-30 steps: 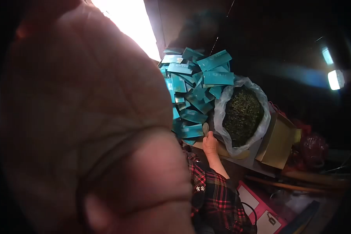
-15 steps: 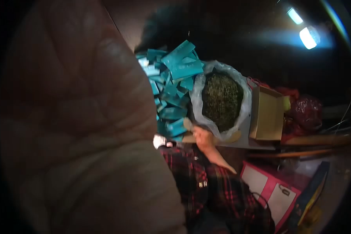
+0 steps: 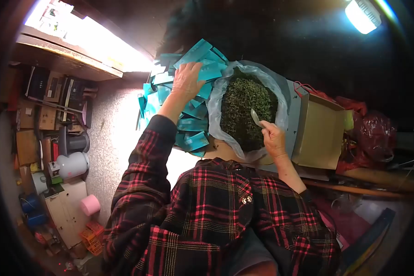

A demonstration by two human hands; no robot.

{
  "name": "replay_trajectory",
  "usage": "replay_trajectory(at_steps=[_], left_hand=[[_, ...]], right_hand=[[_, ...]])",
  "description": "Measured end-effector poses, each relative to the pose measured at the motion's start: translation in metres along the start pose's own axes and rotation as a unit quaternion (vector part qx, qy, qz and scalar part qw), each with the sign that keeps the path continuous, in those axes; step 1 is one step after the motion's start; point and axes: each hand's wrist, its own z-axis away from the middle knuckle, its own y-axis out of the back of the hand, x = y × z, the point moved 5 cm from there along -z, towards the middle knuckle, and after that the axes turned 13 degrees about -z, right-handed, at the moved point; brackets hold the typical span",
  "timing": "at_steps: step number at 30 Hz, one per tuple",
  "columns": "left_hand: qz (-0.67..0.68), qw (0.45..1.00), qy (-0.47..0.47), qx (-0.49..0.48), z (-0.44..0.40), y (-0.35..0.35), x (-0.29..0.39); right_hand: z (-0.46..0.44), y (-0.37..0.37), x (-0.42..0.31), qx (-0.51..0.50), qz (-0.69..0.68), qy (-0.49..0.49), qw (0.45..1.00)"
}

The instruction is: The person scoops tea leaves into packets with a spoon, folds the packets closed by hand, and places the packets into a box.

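Observation:
My right hand [image 3: 274, 139] is closed round the handle of a spoon [image 3: 255, 116]. The spoon's bowl is over dark green, dried leafy bits [image 3: 244, 99] that fill a clear plastic bag [image 3: 217, 124] with its mouth spread wide. To the left lies a heap of flat teal packets [image 3: 195, 110], loosely piled. My left hand [image 3: 187, 82] rests on the upper part of that heap, fingers stretched forward and thumb apart. Whether its fingertips pinch a packet is hard to see.
An open cardboard box [image 3: 319, 131] stands right of the bag, beside a red plastic bag [image 3: 375, 135]. A bright lamp [image 3: 362, 16] shines at upper right. On the far left are a white gas cylinder [image 3: 73, 164], a pink roll [image 3: 90, 204] and an orange crate [image 3: 93, 237].
My left hand, which filled the left side close to the camera, has moved down onto the teal packets. My right hand has carried the spoon from beside the packets to over the leafy bits.

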Motion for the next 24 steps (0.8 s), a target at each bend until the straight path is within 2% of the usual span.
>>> replay_trajectory(at_steps=[6, 8, 11, 13, 16, 17, 20, 21, 24], left_hand=[[-0.072, 0.996, 0.026, -0.041, -0.008, -0.032, -0.004], [-0.078, 0.994, 0.027, -0.069, -0.011, -0.041, -0.011], [-0.053, 0.998, 0.01, -0.025, -0.009, -0.025, -0.014], [-0.042, 0.999, 0.006, 0.0, 0.0, -0.009, -0.018], [0.13, 0.985, -0.002, 0.109, 0.019, 0.02, -0.023], [0.132, 0.985, -0.005, 0.112, 0.024, 0.022, -0.022], [0.283, 0.955, 0.013, 0.084, 0.047, 0.012, -0.017], [0.286, 0.954, 0.012, 0.083, 0.053, 0.01, -0.011], [0.462, 0.884, 0.007, 0.077, 0.069, 0.003, 0.012]], right_hand=[[-0.002, 0.008, 0.012, -0.05, 0.059, -0.017, 0.997], [0.004, 0.001, 0.007, -0.029, 0.073, -0.015, 0.997], [0.011, -0.004, -0.008, -0.003, 0.106, -0.005, 0.994], [0.014, -0.005, -0.021, -0.01, 0.183, -0.021, 0.983], [0.012, -0.008, -0.021, 0.004, 0.237, -0.021, 0.971], [0.011, -0.007, -0.016, 0.014, 0.252, -0.016, 0.967], [0.009, -0.005, -0.019, 0.03, 0.269, -0.027, 0.962], [0.007, -0.005, -0.021, 0.036, 0.267, -0.038, 0.962], [0.003, -0.001, -0.014, 0.057, 0.256, -0.049, 0.964]])
